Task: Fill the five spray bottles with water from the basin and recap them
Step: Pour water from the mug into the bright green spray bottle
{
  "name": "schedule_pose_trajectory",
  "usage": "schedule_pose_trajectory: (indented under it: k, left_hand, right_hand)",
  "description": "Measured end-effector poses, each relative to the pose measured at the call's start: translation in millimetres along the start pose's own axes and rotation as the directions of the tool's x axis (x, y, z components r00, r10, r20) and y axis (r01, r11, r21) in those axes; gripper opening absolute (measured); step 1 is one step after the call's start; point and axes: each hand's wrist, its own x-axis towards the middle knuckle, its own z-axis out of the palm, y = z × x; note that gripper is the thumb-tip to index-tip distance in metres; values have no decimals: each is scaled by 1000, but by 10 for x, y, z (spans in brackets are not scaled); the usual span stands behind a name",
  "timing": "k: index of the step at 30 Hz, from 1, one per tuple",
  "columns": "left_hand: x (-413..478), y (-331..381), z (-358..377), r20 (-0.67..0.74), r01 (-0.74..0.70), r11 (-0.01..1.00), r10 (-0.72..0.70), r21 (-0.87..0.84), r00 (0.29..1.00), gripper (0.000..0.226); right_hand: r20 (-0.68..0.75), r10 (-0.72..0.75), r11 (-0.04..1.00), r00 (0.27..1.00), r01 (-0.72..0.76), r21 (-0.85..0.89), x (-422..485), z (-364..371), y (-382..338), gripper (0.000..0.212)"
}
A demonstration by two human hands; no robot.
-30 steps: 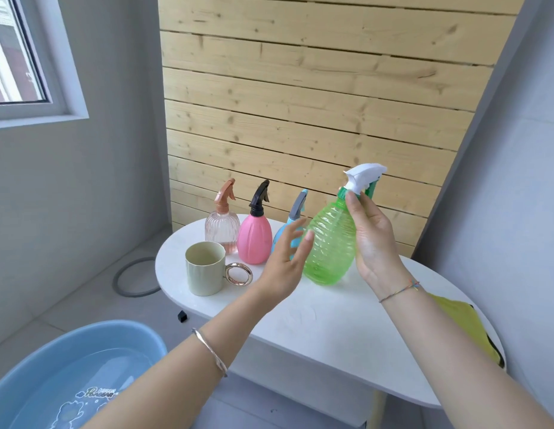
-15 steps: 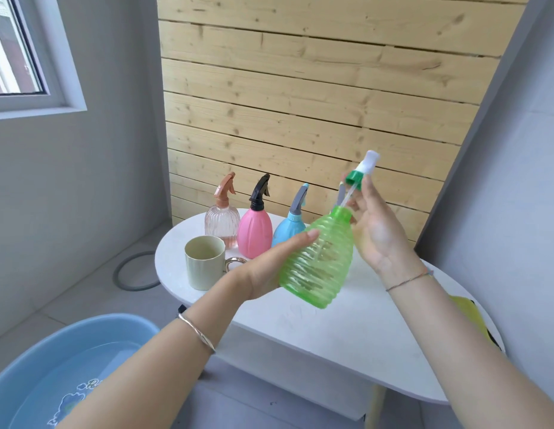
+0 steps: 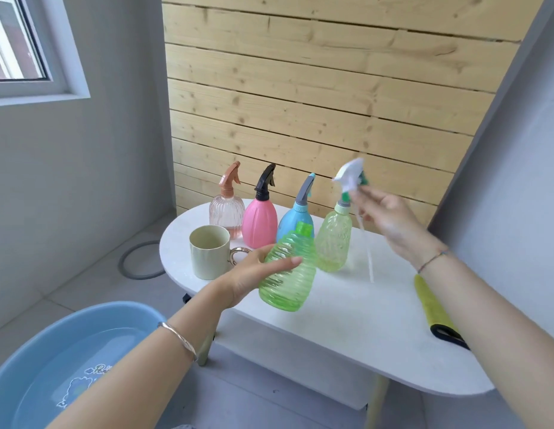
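Vs 0.5 s ago, white-and-green trigger head w/ dip tube (image 3: 350, 178) is out of the ribbed green plastic bottle (image 3: 288, 274). My right hand (image 3: 390, 221) pinches it, far right; my left hand (image 3: 247, 280) grips the bottle, centre. Best: lay head flat, then dunk bottle in blue basin (image 3: 93, 317), near left.

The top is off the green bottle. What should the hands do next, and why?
Probably lay the spray head down on the table. The right hand pinches it, its tube dangling, while the left hand holds the open green bottle. Freeing a hand would make filling from the basin easier, perhaps with the mug.
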Motion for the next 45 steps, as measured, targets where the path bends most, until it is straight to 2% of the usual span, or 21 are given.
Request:
schedule_pose_trajectory:
  k: [3,7,12,21,27,30,32,34,39,45]
  left_hand:
    - [-45,-67,-90,-73,-12,999,9,-51,997,46]
    - [-98,-164,-217,-141,-7,999,0,-53,990,45]
    - [-126,-306,-352,-184,-6,998,-5,-61,983,74]
    - [-159,-388,-474,-195,-16,997,-1,-81,981,77]
    - [-243,-372,-581,-237,-17,998,2,-62,971,78]
    - [-339,-347,-651,-259,-25,999,14,-41,966,81]
    - [-433,-348,-729,-268,-29,999,17,-40,963,72]
    - [-539,-359,-824,-295,-21,999,12,-29,955,62]
    - [-771,-452,-1118,-404,-23,999,9,-31,915,70]
    - [-1060,-614,-1515,-492,-19,998,-9,-52,871,69]
  right_hand:
    - [139,129,982,982,-107,-156,-130,168,566,31]
    - [245,272,944,931,-210,-254,-251,376,1063,14]
    - [277,301,917,912,-197,-348,-293,508,1269,17]
    - [305,316,895,898,-175,-411,-308,541,1210,21]
    - [135,161,942,978,-112,-316,-223,705,1123,13]
    - [139,129,973,982,-98,-208,-185,1056,1066,14]
    - [173,107,984,979,-79,-162,-176,1365,1039,14]
    - [188,125,988,974,-105,-117,-165,1644,1065,20]
    - [114,214,977,970,-212,-26,-176,2100,1186,34]
    - [-56,156,986,986,-153,66,-291,2369,1154,27]
